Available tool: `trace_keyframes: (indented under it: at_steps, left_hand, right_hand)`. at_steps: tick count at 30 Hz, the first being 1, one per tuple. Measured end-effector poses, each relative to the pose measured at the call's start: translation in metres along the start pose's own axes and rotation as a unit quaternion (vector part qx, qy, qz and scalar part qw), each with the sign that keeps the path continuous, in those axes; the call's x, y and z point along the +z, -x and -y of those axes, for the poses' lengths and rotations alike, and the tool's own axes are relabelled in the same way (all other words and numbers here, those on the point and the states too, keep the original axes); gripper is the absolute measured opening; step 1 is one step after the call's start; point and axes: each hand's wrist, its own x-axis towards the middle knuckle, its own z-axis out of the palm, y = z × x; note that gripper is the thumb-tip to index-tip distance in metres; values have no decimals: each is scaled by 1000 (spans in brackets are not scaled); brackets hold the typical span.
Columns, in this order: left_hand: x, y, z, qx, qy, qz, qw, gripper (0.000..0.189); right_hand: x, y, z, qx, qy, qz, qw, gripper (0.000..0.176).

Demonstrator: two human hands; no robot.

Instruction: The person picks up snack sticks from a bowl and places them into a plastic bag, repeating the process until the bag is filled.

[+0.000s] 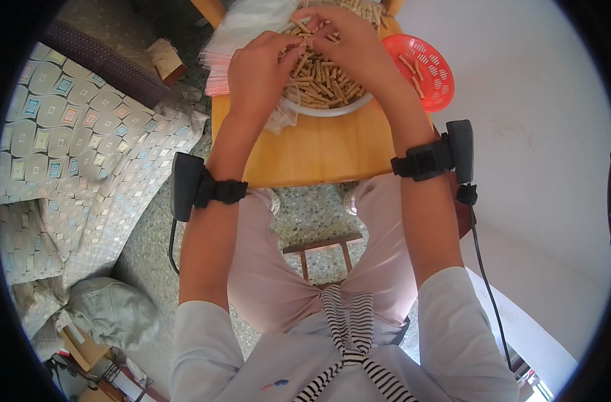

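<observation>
A bowl with a white rim [330, 113] stands on the wooden surface, heaped with short tan sticks [322, 84]. Over the heap, my left hand [260, 65] and my right hand [355, 43] meet at the fingertips. The fingers of my left hand are pinched together near the middle of the pile. On my right hand, the thumb and fingers curl in toward the same spot. Whatever small thing lies between the fingertips is too small to name. Thin clear plastic [282, 117] hangs below my left hand, against the bowl's near edge.
A stack of clear plastic bags [235, 33] with pinkish edges lies left of the bowl. To the right is a red perforated basket [443, 77] with a few sticks inside. The wooden surface [312, 151] ends before my knees. Patterned fabric [57, 120] covers furniture on the left; a white wall [540, 134] rises right.
</observation>
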Motion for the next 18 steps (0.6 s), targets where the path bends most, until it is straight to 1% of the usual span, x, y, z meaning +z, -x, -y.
trace_keyframes:
  at_steps: [1, 2, 3, 5, 6, 8, 9, 10, 11, 12, 14, 15, 16, 17, 18]
  left_hand:
    - [0, -1, -1, 0, 0, -1, 1000, 18]
    - [-1, -2, -2, -20, 26, -11, 999, 17]
    - [-1, -2, -4, -41, 52, -21, 998, 17]
    - [-1, -2, -6, -43, 49, -26, 998, 18]
    - [-3, -3, -7, -44, 46, -29, 998, 18]
    - [-6, -3, -11, -50, 40, -34, 997, 19]
    - [-5, -4, -12, -56, 36, -40, 997, 20]
    - [-4, -4, -12, -55, 36, -40, 997, 20]
    - [-4, -5, -12, -79, 69, -49, 993, 21]
    - [-5, -6, -13, -103, 102, -59, 988, 21]
    - [-6, -5, -16, -116, 119, -55, 985, 22]
    - [-7, -5, -17, -129, 136, -51, 981, 22]
    - [-7, -5, -17, -128, 135, -50, 981, 22]
    - [-6, -6, -17, -119, 149, -66, 979, 22]
    - [-5, -7, -17, -109, 163, -82, 977, 22]
  right_hand:
    - [1, -1, -2, -36, -13, -31, 999, 36]
    - [2, -1, -4, -72, -26, -63, 995, 35]
    - [1, -3, 0, -72, -26, -63, 995, 35]
    - [-3, -6, 8, -114, 18, -69, 991, 27]
    - [-5, -7, 14, -115, 15, -68, 991, 27]
    - [-12, -6, 27, -91, 5, -22, 996, 25]
    - [-11, -6, 26, -90, 6, -22, 996, 25]
    - [-6, -5, 25, -128, -12, -43, 991, 21]
    - [-3, -5, 25, -166, -30, -63, 984, 19]
    - [-1, -7, 24, -166, -30, -64, 984, 19]
    - [1, -10, 22, -200, 3, -65, 978, 18]
    - [-2, -8, 27, -200, 3, -66, 978, 18]
    - [-8, -5, 39, -168, 6, -36, 985, 17]
    - [-11, -3, 46, -136, 8, -5, 991, 17]
    - [-10, -3, 44, -136, 8, -5, 991, 17]
